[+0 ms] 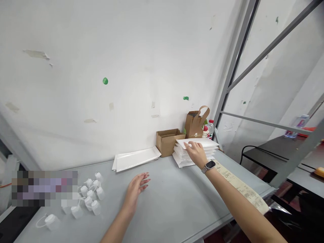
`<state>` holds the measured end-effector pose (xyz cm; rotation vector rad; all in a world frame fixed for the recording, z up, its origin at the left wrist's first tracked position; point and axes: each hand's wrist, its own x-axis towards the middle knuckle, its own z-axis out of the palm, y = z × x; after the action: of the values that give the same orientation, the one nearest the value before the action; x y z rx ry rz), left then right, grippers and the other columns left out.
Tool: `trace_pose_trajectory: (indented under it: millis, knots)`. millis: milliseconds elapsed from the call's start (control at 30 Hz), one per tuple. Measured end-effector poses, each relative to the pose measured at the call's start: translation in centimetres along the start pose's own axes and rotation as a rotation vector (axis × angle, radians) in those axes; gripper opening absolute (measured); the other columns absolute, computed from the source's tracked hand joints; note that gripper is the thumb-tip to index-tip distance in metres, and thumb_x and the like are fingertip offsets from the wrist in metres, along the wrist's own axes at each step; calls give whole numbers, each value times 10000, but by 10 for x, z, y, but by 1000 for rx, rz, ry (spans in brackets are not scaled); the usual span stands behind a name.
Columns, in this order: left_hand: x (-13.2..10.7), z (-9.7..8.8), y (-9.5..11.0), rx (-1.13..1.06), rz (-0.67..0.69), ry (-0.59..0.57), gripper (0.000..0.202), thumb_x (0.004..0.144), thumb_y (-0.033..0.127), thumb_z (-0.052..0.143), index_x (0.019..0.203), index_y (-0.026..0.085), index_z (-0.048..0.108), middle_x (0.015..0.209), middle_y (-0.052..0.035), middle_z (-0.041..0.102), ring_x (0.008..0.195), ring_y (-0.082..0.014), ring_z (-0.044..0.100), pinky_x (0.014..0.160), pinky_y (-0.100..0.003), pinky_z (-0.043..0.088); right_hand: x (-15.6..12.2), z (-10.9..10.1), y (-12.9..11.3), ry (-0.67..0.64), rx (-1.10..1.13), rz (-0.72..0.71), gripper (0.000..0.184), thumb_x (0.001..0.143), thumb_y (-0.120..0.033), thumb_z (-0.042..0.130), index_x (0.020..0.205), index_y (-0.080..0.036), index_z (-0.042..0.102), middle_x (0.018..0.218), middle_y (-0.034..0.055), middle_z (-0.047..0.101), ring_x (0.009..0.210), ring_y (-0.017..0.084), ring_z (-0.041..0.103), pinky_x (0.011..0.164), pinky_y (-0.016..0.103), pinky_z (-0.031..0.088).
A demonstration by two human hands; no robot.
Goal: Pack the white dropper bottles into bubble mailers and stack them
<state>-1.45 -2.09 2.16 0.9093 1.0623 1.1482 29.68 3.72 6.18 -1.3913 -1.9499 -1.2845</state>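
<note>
My right hand [196, 153], with a watch on its wrist, is at the stack of white padded envelopes [181, 158] on the right of the table. Its fingers are curled closed on the near left part of the top envelope [206, 142]; the exact pinch is partly hidden. Over the middle of the table my left hand [138, 185] hovers with fingers loosely bent and apart, holding nothing. A few flat white envelopes [139, 159] lie beyond it against the wall. To its left stand several small white capped bottles [88, 200] with thin loops.
An open cardboard box [167, 143] and a brown paper bag [193, 125] stand at the back right, near a red-capped bottle [211, 125]. A long printed paper strip [240, 189] lies along the right side. Grey metal frame posts [234, 64] rise at right.
</note>
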Motion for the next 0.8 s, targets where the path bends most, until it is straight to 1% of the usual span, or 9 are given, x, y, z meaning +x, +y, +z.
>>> trace_pose_trajectory:
  millis: [133, 233, 300, 333, 433, 500, 533, 667, 800]
  knots:
    - [1, -1, 0, 2, -1, -3, 431, 665, 498, 591, 914, 149, 636, 1144, -140, 594, 1001, -261, 577, 797, -334, 444, 1, -8, -3, 85, 22, 16, 298, 867, -323, 500, 1082, -140, 594, 904, 99, 617, 736, 172, 504, 763, 339, 307]
    - [1, 0, -1, 3, -3, -6, 435, 662, 501, 590, 914, 149, 637, 1146, -140, 592, 997, -262, 580, 797, -335, 442, 1, -14, -16, 161, 72, -9, 314, 872, -296, 491, 1137, -140, 558, 897, 95, 613, 737, 159, 511, 789, 343, 304]
    - [1, 0, -1, 4, 2, -12, 427, 662, 499, 593, 909, 153, 639, 1146, -136, 595, 996, -262, 581, 795, -334, 443, 4, -15, -33, 157, 151, -87, 282, 879, -235, 460, 1129, -144, 554, 886, 90, 607, 756, 158, 515, 792, 341, 308]
    - [1, 0, -1, 4, 5, -15, 421, 661, 496, 597, 905, 155, 640, 1144, -135, 597, 994, -261, 582, 791, -332, 444, 7, -13, -45, 130, 198, -156, 268, 881, -203, 438, 1114, -141, 555, 891, 90, 605, 765, 160, 515, 785, 338, 314]
    - [2, -1, -2, -5, 9, -9, 417, 647, 486, 614, 892, 150, 642, 1130, -138, 606, 977, -258, 589, 771, -320, 449, 20, -3, -84, -22, 322, -472, 262, 879, -152, 384, 1083, -117, 544, 945, 106, 592, 759, 166, 502, 717, 316, 344]
    - [4, -2, -3, -16, 11, 16, 420, 633, 477, 628, 886, 143, 640, 1114, -143, 614, 957, -252, 597, 754, -311, 452, 31, 7, -111, -129, 373, -594, 279, 885, -153, 368, 1123, -104, 505, 1012, 121, 572, 780, 172, 496, 685, 306, 354]
    - [5, -3, -3, -22, 10, 36, 421, 625, 474, 634, 882, 140, 638, 1106, -144, 617, 946, -249, 601, 746, -307, 453, 37, 12, -123, -165, 389, -616, 294, 887, -151, 358, 1151, -103, 481, 1050, 127, 558, 798, 177, 496, 682, 305, 359]
    - [8, -6, -5, -31, 17, 92, 426, 610, 474, 646, 869, 136, 638, 1084, -148, 625, 918, -244, 613, 721, -299, 457, 58, 32, -158, -279, 412, -581, 353, 913, -197, 323, 1244, -85, 374, 1138, 154, 508, 888, 207, 490, 726, 341, 369]
    - [9, -8, -6, -24, 31, 90, 423, 616, 481, 640, 865, 140, 646, 1078, -146, 630, 920, -250, 617, 727, -307, 460, 71, 47, -178, -324, 429, -621, 317, 906, -164, 335, 1203, -81, 408, 1070, 136, 542, 862, 205, 501, 719, 349, 377]
